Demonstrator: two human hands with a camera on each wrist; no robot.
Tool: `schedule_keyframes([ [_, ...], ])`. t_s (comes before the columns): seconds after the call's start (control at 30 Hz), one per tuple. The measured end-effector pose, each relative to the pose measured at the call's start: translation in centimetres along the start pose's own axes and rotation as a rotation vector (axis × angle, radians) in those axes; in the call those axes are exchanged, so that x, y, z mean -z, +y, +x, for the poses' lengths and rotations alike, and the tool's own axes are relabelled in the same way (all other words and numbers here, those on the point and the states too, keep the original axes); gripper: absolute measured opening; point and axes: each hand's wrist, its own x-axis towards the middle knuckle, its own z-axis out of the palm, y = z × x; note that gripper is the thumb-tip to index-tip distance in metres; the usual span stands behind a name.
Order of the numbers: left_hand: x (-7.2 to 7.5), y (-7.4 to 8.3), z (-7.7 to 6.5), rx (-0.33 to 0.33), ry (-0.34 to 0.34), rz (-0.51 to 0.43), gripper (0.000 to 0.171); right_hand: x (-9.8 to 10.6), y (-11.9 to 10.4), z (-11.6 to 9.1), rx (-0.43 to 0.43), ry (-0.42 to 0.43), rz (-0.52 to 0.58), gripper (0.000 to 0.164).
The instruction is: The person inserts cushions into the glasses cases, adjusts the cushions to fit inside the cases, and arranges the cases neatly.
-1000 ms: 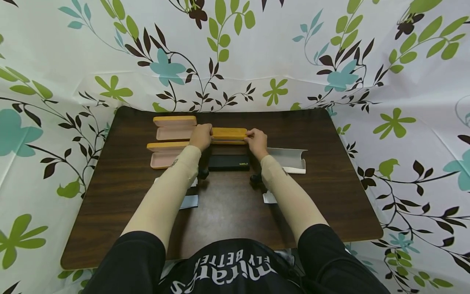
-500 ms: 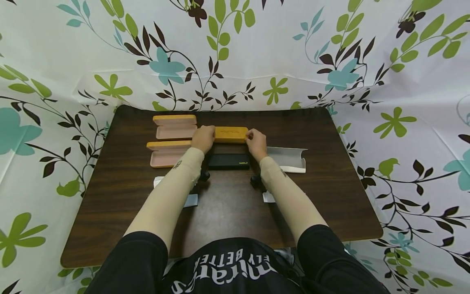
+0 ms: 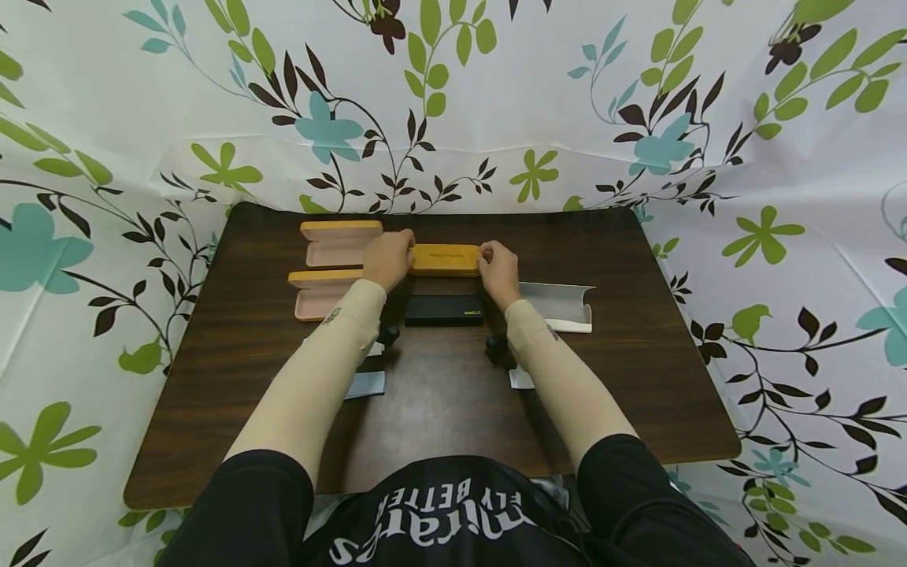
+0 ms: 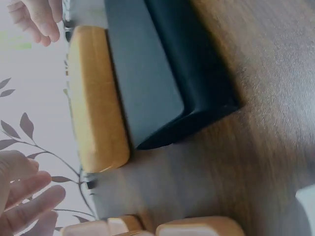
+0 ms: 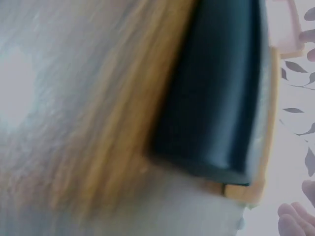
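A yellow glasses case (image 3: 445, 260) lies closed toward the back of the table. My left hand (image 3: 388, 260) is at its left end; in the left wrist view its loosely spread fingers (image 4: 37, 209) are apart from the case. At the other end is my right hand (image 3: 499, 273), with its relaxed fingers (image 5: 293, 219) also off the case in the right wrist view. Directly in front of the yellow case sits a closed black glasses case (image 3: 444, 310) with small lettering on it.
Two open yellow cases with pink linings, one behind (image 3: 335, 250) the other (image 3: 316, 303), stand at left. An open pale grey case (image 3: 556, 303) is right of the black one. A light blue cloth (image 3: 366, 384) and a white piece (image 3: 521, 379) lie nearer the person.
The yellow case showed a gap along its front a second ago and is now closed. My left hand has let go and shifted slightly left; my right hand has come away slightly right.
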Motion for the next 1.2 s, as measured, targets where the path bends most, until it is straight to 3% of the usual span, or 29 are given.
schedule_keyframes([
  [0.3, 2.8, -0.3, -2.1, -0.027, 0.091, -0.049, 0.013, 0.2, -2.8, -1.4, 0.099, -0.041, 0.072, 0.022],
  [0.57, 4.7, -2.1, -5.9, -0.031, 0.076, -0.118, 0.01, -1.3, -5.3, -4.3, 0.211, -0.13, 0.112, 0.023],
  [0.77, 5.7, -3.2, -8.1, -0.047, 0.027, -0.141, 0.003, -2.2, -6.9, -7.1, 0.301, -0.221, 0.122, 0.016],
  [0.93, 6.3, -4.1, -10.0, -0.015, -0.055, -0.128, 0.006, -3.5, -7.5, -9.2, 0.319, -0.368, 0.132, 0.015],
  [1.2, 7.2, -6.7, -15.0, 0.055, -0.185, -0.039, 0.009, -5.8, -8.4, -12.8, 0.384, -0.589, -0.052, 0.019],
])
